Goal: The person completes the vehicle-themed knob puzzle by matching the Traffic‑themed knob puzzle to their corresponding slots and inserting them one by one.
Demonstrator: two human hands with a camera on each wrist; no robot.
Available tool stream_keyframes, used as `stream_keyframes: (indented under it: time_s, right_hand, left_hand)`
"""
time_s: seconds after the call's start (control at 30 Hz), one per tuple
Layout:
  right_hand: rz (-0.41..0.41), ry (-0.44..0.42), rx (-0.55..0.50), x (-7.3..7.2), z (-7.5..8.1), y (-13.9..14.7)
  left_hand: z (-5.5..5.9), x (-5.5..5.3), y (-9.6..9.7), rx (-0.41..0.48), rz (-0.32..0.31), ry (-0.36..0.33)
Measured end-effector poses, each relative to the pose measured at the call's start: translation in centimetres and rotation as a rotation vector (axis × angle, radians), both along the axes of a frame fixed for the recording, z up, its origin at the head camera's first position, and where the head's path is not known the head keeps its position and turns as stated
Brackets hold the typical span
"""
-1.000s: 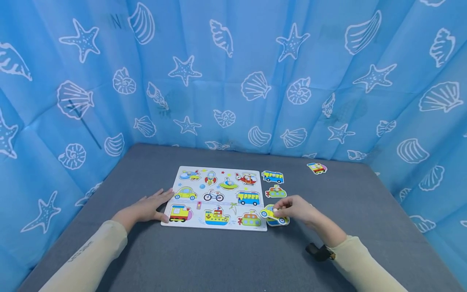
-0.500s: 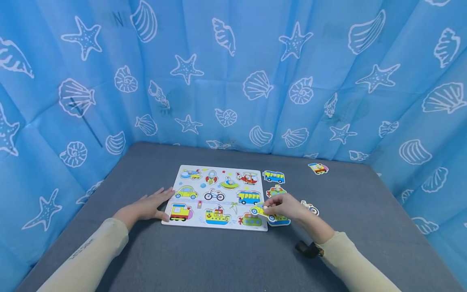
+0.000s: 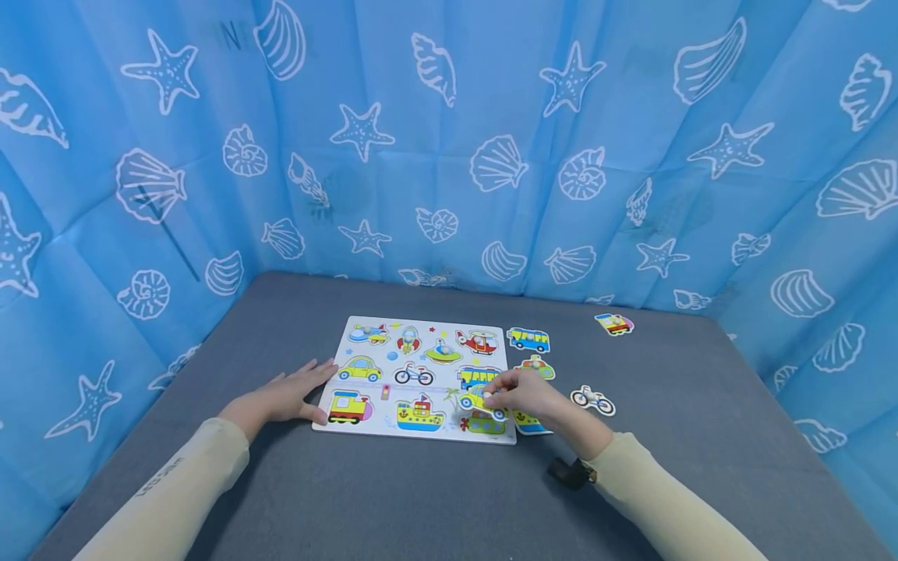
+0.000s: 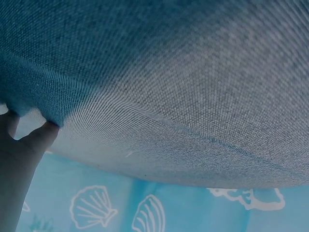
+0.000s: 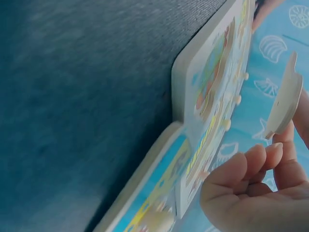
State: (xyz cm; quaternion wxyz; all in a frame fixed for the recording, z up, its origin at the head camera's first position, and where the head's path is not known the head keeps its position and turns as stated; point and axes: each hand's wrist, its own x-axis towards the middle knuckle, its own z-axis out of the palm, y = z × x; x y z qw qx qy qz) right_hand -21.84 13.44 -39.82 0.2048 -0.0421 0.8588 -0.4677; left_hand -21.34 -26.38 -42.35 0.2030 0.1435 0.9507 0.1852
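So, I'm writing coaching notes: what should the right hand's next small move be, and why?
Probably carry the car left, towards the car slot: that slot bears the matching picture and shows no knobbed piece in it, while the right hand pinches the car above the board, over the submarine slot.

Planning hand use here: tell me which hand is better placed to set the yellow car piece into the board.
Probably the right hand: it pinches the yellow car piece, raised over the board. The left hand holds no piece, resting at the board's left edge.
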Motion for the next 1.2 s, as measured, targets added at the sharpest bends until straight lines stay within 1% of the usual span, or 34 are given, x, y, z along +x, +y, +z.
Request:
stream_keyframes:
  time_s: [0.37, 0.63, 0.77, 0.9, 1.07, 1.2]
  right_hand:
    - [-0.016, -0.008, -0.003, -0.8, 0.2, -2.7]
    - [-0.062, -0.034, -0.009, -1.5, 0.0, -4.8]
    - [-0.048, -0.026, -0.029, -1.7, 0.0, -5.8]
    - [-0.043, -0.021, -0.021, -1.9, 0.1, -6.7]
    - [-0.042, -0.033, -0.016, -2.1, 0.3, -7.5]
    - [-0.028, -0.038, -0.037, -2.3, 0.3, -8.0]
  left_hand:
    - [0.0, -0.1, 0.0, 0.01, 0.01, -0.008]
    - [-0.1, -0.2, -0.1, 0.009, -0.003, -0.013]
    - [-0.1, -0.2, -0.1, 0.011, -0.005, -0.013]
    - [-0.1, -0.2, -0.1, 0.014, 0.0, -0.011]
    - [-0.1, -0.2, -0.1, 0.004, 0.003, -0.004]
    - [0.0, -0.1, -0.1, 0.002, 0.003, -0.008]
